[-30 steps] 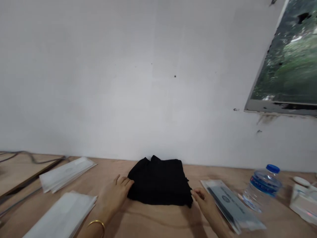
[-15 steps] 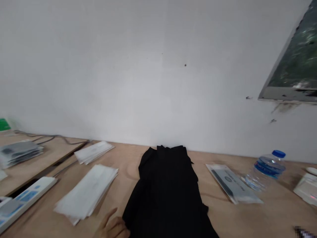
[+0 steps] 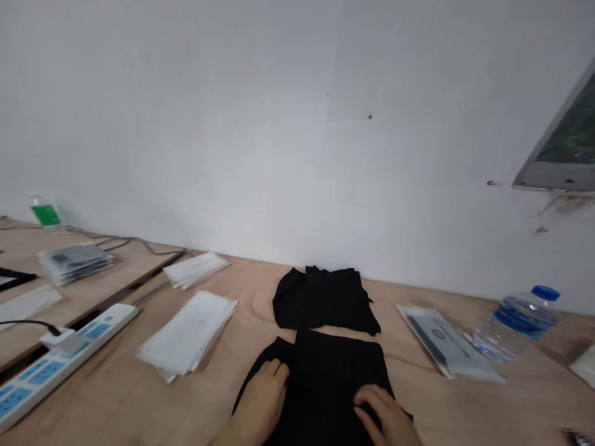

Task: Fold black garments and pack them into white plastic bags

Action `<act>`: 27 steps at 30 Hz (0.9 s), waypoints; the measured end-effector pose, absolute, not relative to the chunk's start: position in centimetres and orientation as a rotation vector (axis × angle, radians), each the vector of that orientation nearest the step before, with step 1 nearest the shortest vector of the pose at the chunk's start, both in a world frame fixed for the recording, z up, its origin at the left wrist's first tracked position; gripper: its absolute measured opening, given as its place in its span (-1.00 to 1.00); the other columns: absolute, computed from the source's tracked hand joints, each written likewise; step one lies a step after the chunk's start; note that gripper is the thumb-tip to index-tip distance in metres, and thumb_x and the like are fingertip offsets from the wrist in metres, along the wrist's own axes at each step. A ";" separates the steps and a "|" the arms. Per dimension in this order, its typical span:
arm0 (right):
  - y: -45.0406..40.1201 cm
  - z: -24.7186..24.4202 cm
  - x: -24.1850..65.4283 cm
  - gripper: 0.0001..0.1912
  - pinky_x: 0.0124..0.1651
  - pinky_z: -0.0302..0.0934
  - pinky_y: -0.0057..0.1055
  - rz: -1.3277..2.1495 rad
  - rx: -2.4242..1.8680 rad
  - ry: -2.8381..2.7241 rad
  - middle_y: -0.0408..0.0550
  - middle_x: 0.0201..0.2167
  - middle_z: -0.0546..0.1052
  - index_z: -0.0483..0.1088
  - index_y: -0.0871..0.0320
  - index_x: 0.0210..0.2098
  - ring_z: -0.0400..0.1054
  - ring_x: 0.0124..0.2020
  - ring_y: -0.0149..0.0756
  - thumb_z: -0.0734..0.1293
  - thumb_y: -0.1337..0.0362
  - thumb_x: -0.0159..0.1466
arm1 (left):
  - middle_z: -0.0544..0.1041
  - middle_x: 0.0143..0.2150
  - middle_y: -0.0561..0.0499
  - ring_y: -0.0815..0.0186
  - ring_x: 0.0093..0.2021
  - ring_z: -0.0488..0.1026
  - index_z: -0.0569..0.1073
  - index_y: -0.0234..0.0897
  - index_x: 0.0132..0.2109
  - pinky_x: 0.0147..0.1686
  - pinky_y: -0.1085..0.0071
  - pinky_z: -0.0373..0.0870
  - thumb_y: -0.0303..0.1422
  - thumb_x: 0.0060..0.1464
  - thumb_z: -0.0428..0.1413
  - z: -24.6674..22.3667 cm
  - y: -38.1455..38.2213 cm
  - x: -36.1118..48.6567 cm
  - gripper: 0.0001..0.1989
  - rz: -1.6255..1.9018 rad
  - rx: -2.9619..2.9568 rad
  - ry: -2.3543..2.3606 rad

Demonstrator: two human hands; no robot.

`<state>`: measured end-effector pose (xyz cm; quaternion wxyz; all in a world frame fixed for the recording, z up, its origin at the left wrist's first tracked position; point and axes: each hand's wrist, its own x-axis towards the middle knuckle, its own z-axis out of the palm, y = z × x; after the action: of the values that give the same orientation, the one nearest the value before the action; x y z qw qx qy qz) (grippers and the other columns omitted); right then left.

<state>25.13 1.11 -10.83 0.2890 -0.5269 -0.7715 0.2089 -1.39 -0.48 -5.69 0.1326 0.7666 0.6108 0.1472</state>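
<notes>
A black cloth [image 3: 332, 365] lies folded on the wooden table at the bottom centre. My left hand [image 3: 263, 396] rests on its left part, fingers curled together on the fabric. On the right part, my right hand [image 3: 385, 415] has its thumb and fingertips nearly meeting at the cloth in a pinch. Beyond them, close to the wall, sits a separate-looking bundle of black cloth [image 3: 325, 300], with a strip of table showing between the two.
Left are white packets [image 3: 193, 334], a smaller packet stack [image 3: 195, 268], a power strip [image 3: 105, 322] and grey packets [image 3: 74, 260]. A grey-and-clear packet [image 3: 446, 347] and a water bottle [image 3: 518, 322] lie right. A green-labelled bottle [image 3: 45, 214] stands far left.
The view has shifted left. My right hand has come into view and my left hand has moved onto the cloth. The long black shape now shows as two parts with a gap.
</notes>
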 end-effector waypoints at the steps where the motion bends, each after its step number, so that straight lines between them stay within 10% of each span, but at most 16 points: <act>1: 1.6 -11.3 24.3 -0.76 -0.05 0.29 -0.29 0.503 -1.376 -2.150 -0.06 -0.14 0.55 0.47 -0.04 -0.24 0.43 -0.09 -0.14 0.18 0.13 0.26 | 0.49 -0.15 -0.07 0.20 -0.15 0.44 0.42 -0.24 -0.16 -0.12 0.27 0.39 -0.50 0.15 -0.11 -6.0 -0.1 -0.9 -0.76 0.474 2.236 1.740; 6: 3.1 -13.7 23.5 -0.44 0.16 0.00 0.28 0.274 -1.382 -2.485 -0.15 0.28 0.18 0.04 -0.30 0.23 0.06 0.26 0.13 0.19 -0.07 0.26 | 0.29 0.24 -0.08 -0.01 0.24 0.17 0.27 -0.12 0.17 0.22 -0.12 0.02 -0.09 0.19 0.00 -7.3 0.6 -1.9 -0.55 0.465 2.403 1.524; 12: 3.4 -13.1 23.3 -0.31 0.15 -0.13 0.40 0.309 -1.412 -2.498 -0.11 0.32 0.03 -0.13 -0.28 0.27 -0.07 0.30 0.19 0.18 -0.15 0.22 | 0.14 0.34 -0.08 -0.03 0.31 0.03 0.10 -0.07 0.29 0.23 -0.14 -0.03 0.01 0.18 -0.05 -7.3 1.2 -2.9 -0.39 0.444 2.413 1.573; 19: 7.6 -11.6 27.7 -0.60 0.17 0.11 -0.04 0.567 -1.451 -1.944 0.10 0.02 0.47 0.44 0.09 -0.05 0.30 0.09 -0.03 0.18 0.04 0.24 | 0.49 -0.04 -0.08 0.07 -0.01 0.37 0.43 -0.21 -0.04 -0.01 0.13 0.24 -0.25 0.18 0.01 -4.7 5.3 -1.3 -0.74 0.534 2.175 1.777; 27: 13.5 -11.8 30.4 -0.70 -0.21 0.30 -0.27 0.697 -1.494 -1.668 -0.06 -0.43 0.53 0.41 0.10 -0.43 0.42 -0.31 -0.14 0.24 0.00 0.12 | 0.49 -0.31 0.03 0.26 -0.29 0.45 0.39 -0.25 -0.29 -0.30 0.40 0.29 -0.40 0.03 0.10 -6.5 11.8 -0.2 -0.95 0.604 1.967 1.743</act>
<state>30.36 13.54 -11.83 0.3876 -0.5873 -0.6556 0.2740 -0.22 11.79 -6.51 0.2204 0.7115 0.6304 0.2185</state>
